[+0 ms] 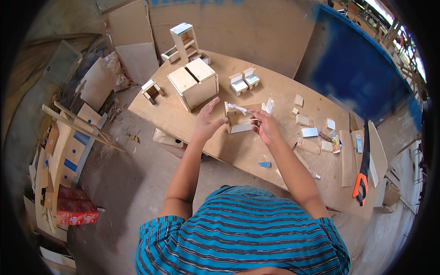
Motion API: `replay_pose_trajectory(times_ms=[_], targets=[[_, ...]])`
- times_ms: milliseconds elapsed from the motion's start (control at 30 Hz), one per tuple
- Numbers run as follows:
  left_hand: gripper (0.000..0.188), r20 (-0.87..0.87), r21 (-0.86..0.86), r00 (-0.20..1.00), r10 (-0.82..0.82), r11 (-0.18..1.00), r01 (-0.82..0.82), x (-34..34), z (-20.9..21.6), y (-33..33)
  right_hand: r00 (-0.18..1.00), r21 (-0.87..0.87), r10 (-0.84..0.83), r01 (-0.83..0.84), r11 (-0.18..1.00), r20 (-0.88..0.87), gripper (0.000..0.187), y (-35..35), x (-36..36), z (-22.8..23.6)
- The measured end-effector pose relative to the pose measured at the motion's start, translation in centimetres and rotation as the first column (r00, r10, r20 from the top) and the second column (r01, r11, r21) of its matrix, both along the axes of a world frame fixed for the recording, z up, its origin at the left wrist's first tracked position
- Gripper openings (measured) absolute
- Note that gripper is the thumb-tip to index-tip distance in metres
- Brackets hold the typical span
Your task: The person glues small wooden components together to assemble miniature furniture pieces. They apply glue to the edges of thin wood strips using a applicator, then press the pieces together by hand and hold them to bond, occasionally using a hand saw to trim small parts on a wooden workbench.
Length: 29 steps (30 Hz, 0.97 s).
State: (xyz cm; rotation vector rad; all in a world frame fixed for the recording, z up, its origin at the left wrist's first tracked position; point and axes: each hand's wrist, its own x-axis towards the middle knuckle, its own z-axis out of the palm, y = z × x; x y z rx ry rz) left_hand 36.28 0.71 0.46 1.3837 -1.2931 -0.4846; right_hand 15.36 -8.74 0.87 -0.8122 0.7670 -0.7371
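Over the plywood table, my left hand [210, 123] is held upright with fingers stretched and nothing in it. Its thumb points toward a small open wooden frame [228, 124], perhaps touching its left side. My right hand [266, 126] pinches one end of a crumpled white tube-like thing [237, 108], which reaches left across the top of the frame. Its exact kind is not clear. White-faced panels [241, 128] form part of the frame, and a small piece [269, 106] stands at its far right corner.
A wooden box [195, 82], miniature shelf unit [185, 39] and two small chairs [245, 81] stand farther back. Small blocks [302, 120] lie at the right, with an orange-handled saw [361, 183] near the table's right end. A blue scrap [264, 164] lies near the front edge.
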Motion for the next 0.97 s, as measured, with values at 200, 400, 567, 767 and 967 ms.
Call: replay_pose_trajectory(times_ms=[200, 400, 567, 767, 967], targets=[[0.07, -0.042, 0.049, 0.999, -0.024, 0.998, 0.027, 0.1, -1.3, -1.0, 0.997, -0.005, 0.004, -0.004, 1.0, -0.073, 0.017, -0.8, 0.7, -0.5], [0.061, 0.009, 0.004, 1.0, 0.011, 1.0, -0.011, -0.1, -2.1, -1.6, 0.997, 0.056, 0.029, -0.025, 0.998, -0.077, 0.017, -1.4, 1.4, -1.0], [0.053, 0.054, -0.028, 0.998, 0.035, 0.999, -0.034, -0.2, -2.2, -2.2, 0.998, 0.035, 0.054, -0.053, 0.998, -0.045, 0.016, -2.2, 1.7, -1.7], [0.049, 0.011, -0.036, 0.999, 0.04, 0.999, -0.039, -0.3, -2.5, -2.5, 0.997, 0.048, 0.068, -0.065, 0.997, -0.048, 0.016, -2.6, 2.5, -1.7], [0.047, 0.015, 0.0, 0.999, 0.046, 0.999, -0.046, -0.3, -2.0, -2.2, 0.996, 0.068, 0.075, -0.071, 0.995, -0.053, 0.016, -2.7, 3.0, -1.7]])
